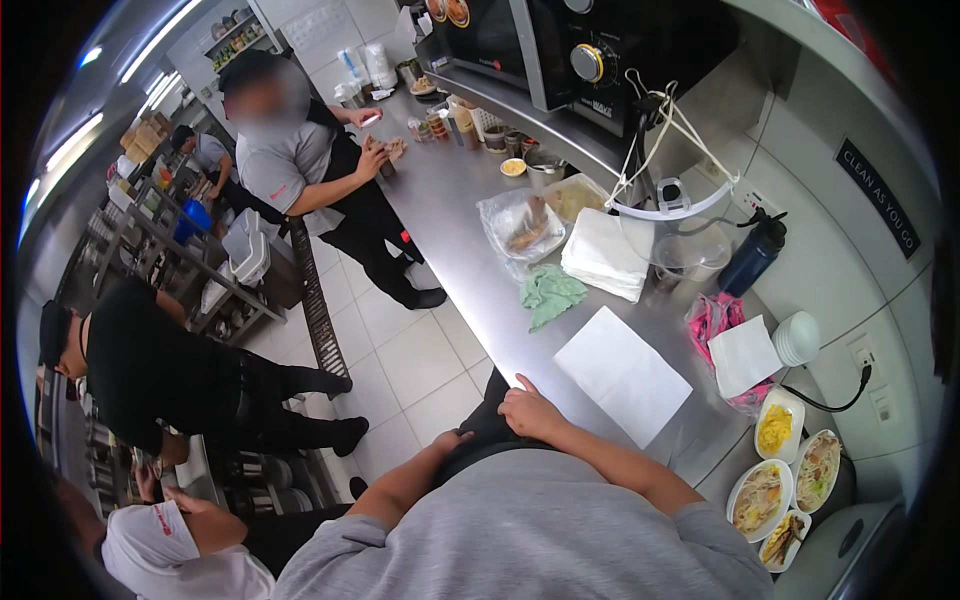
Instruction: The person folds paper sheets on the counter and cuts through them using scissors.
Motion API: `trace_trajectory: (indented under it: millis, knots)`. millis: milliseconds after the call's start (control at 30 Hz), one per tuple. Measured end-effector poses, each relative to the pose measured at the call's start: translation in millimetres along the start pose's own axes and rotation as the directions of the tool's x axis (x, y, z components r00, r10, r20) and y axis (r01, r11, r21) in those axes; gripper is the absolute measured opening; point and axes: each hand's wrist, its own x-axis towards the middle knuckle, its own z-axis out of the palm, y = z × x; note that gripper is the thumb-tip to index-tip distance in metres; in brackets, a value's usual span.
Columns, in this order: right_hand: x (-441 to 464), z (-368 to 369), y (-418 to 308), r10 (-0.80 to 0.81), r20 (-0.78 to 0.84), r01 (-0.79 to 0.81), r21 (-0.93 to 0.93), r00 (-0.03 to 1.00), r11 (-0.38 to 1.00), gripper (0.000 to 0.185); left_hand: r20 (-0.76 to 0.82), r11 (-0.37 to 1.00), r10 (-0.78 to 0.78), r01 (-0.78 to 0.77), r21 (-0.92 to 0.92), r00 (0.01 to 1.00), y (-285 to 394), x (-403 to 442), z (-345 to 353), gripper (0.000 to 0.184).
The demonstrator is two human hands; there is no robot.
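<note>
At my waist, my left hand point(452, 440) rests by the dark trousers, its fingers mostly hidden. My right hand point(530, 411) is at the front edge of the steel counter point(463, 262), fingers curled in and one digit pointing up, with no object visible in it. On the counter beyond it lies a blank white sheet point(624, 376). Farther back are a crumpled green cloth point(552, 296), a stack of folded white cloths point(608, 254) and a clear plastic bag point(521, 226) with food inside.
A microwave point(590, 65) sits on the shelf above. Along the wall stand a dark blue bottle point(753, 257), stacked white bowls point(797, 338) and several filled food containers point(760, 500). A co-worker point(290, 150) handles something at the counter's far end; other people work on the left.
</note>
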Motion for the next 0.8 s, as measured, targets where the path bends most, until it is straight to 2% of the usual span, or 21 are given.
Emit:
trace_trajectory:
  millis: [267,633,733,800]
  knots:
    - [0.4,4.1,3.2,-0.003,0.023,0.005,-0.052,1.0,0.999,0.012,0.022,0.995,0.018,-0.021,0.101,1.0,5.2,2.1,-5.8,0.08]
    - [0.8,0.4,-0.3,0.004,0.028,-0.003,-0.048,1.0,0.999,0.014,-0.03,0.999,-0.032,0.031,-0.038,0.999,-2.9,6.3,5.8,0.076]
    - [-0.2,2.2,0.3,-0.004,-0.004,0.004,-0.034,1.0,0.999,0.014,-0.066,0.986,0.105,-0.095,0.136,0.992,-8.7,15.9,1.6,0.066]
    - [-0.5,0.3,0.1,0.003,0.012,-0.003,-0.013,1.0,1.0,0.014,-0.252,0.945,0.268,-0.304,-0.117,0.93,10.7,4.3,-23.4,0.05]
